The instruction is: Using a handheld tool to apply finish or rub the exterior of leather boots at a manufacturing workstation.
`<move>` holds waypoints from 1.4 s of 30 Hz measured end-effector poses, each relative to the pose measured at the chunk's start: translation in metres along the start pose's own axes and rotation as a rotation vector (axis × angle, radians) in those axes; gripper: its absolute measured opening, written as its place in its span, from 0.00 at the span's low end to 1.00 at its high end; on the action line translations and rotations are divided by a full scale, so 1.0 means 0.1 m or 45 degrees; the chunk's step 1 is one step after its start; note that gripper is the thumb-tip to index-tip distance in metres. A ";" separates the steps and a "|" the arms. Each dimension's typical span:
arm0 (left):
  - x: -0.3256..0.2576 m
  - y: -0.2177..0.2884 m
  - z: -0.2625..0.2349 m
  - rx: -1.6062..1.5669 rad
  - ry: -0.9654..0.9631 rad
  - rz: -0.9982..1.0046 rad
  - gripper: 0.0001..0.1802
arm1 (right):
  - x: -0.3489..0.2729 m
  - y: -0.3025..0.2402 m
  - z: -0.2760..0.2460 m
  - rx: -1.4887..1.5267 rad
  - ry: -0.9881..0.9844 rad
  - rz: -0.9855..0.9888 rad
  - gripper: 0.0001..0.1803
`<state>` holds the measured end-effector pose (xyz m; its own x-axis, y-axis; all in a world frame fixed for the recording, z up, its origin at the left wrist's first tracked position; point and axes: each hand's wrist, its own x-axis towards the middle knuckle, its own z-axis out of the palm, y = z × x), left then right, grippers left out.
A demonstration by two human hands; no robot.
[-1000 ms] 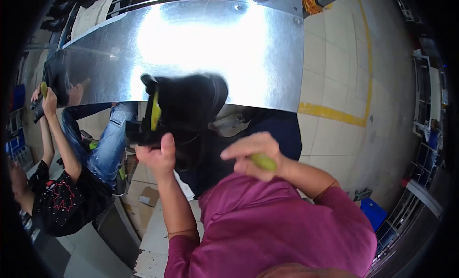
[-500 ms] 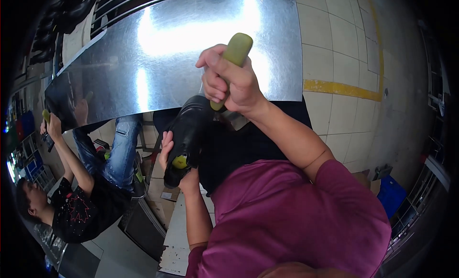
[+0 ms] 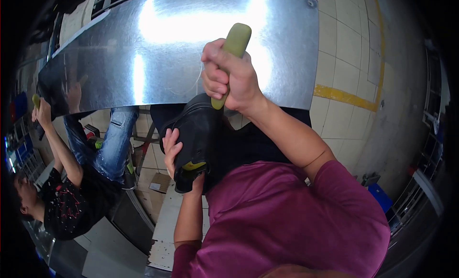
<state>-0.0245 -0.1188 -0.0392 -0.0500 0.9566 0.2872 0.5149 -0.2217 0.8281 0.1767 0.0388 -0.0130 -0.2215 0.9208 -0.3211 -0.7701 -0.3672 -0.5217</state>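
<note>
My left hand (image 3: 172,146) is wrapped round a black shoe (image 3: 191,130) over my lap, fingers on its outer side and thumb by the opening. A yellow-green insole (image 3: 193,166) shows inside the shoe, whose toe points away from me. My right hand (image 3: 232,77) is closed round an olive-green handle (image 3: 237,39), held tilted just above the toe. Whatever tip the handle has is hidden from view. A thin pale thread (image 3: 198,77) hangs beside my right fingers over the table.
Beyond the shoe lies a shiny metal table (image 3: 110,63). At the left sits another person (image 3: 71,196), a similar green handle (image 3: 36,101) in the raised hand. A worn white bench (image 3: 162,249) is beside me; a blue bin (image 3: 380,197) stands on the right.
The shoe has turned, its opening shifting rightward, and my left hand turned with it. My right hand has risen slightly with the green handle. The whole view has shifted a little.
</note>
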 end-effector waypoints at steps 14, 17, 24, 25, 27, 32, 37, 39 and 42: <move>0.14 0.37 -0.03 -0.027 -0.071 -0.169 0.37 | -0.03 -0.17 0.02 -0.575 -0.293 0.013 0.21; 0.46 0.61 0.02 -0.201 -0.054 -0.393 0.33 | -0.16 -0.53 -0.14 -0.278 -0.169 -0.119 0.19; 0.90 0.81 0.36 -0.195 -0.295 -0.214 0.32 | -0.31 -0.71 -0.58 0.038 0.039 -0.358 0.19; 0.95 0.81 0.34 -0.172 -0.318 -0.274 0.33 | -0.31 -0.73 -0.62 0.104 0.041 -0.374 0.19; 0.99 0.83 0.31 -0.172 -0.379 -0.263 0.34 | -0.34 -0.73 -0.70 0.212 0.028 -0.416 0.19; 0.85 0.79 0.38 -0.201 -0.328 -0.187 0.38 | -0.41 -0.73 -0.75 0.332 -0.015 -0.358 0.19; 0.79 0.84 0.46 -0.204 -0.268 -0.148 0.36 | -0.44 -0.66 -0.67 0.283 0.091 -0.358 0.18; 0.78 0.87 0.49 -0.161 -0.229 -0.174 0.36 | -0.50 -0.55 -0.55 0.315 0.265 -0.505 0.18; 0.84 0.92 0.54 -0.176 -0.197 -0.155 0.33 | -0.46 -0.54 -0.52 0.373 0.418 -0.717 0.18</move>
<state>0.0650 -0.0483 0.0356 0.0325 0.9930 0.1133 0.3905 -0.1169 0.9132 0.2596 0.0100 -0.0110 0.4134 0.8558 -0.3108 -0.8537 0.2455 -0.4593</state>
